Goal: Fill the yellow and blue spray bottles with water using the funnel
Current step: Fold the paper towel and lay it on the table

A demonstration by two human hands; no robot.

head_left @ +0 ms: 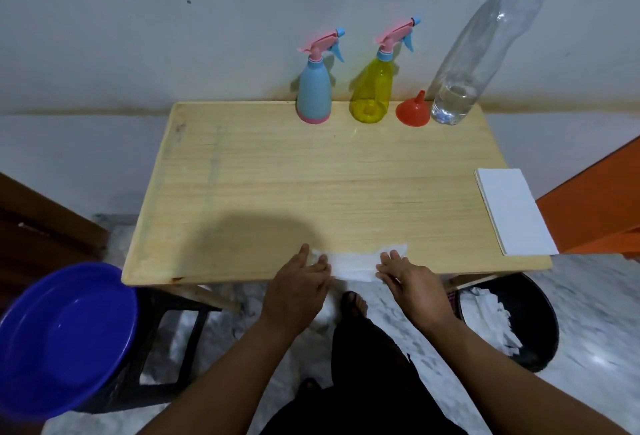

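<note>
A blue spray bottle (314, 88) and a yellow spray bottle (374, 88) stand upright at the far edge of the wooden table (277, 175), both with pink trigger heads on. A red funnel (413, 110) sits mouth-down to the right of them. Beside it stands a tall clear water bottle (485, 43) with a blue cap and a little water at the bottom. At the near edge lies a white tissue (356, 263). My left hand (298, 282) and my right hand (403, 273) rest on its two ends with fingers fairly straight.
A stack of white tissues (512, 213) lies at the table's right edge. A blue basin (62, 337) sits on a black stool at lower left. A black bin (526, 323) with crumpled tissues stands on the floor at lower right. The wall is right behind the table.
</note>
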